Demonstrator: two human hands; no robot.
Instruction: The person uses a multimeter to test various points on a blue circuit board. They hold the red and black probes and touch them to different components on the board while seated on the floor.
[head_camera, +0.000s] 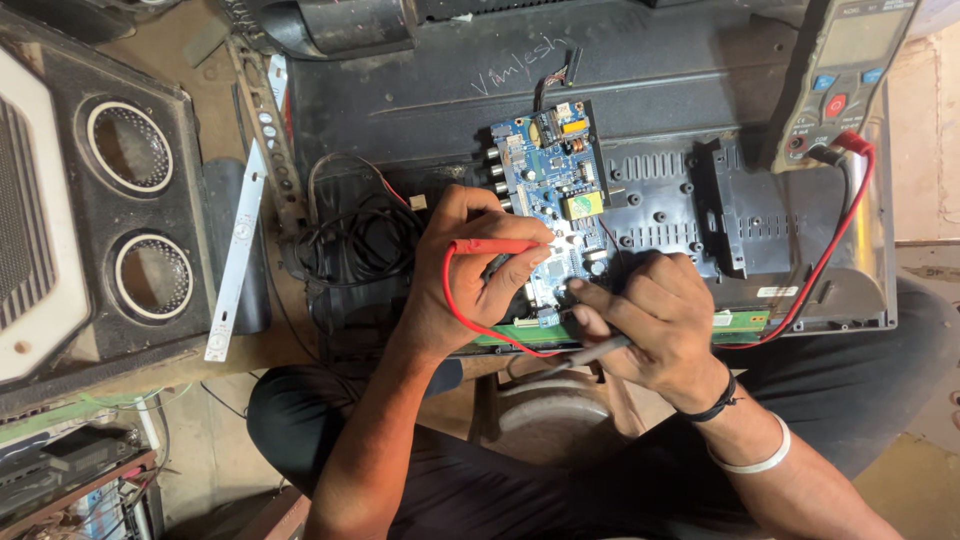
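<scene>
A black plastic back cover (760, 200) is laid flat across the lap, so the blue circuit board (550, 190) on it faces up within reach of both hands. A meter (845, 80) is propped at the cover's far right corner, its screen facing the person. The left hand (470, 265) is clamped on the red probe (495, 246), tip resting on the board's middle. The right hand (650, 320) is closed around a black probe (590, 352) at the board's lower edge; this grip hides the tip.
</scene>
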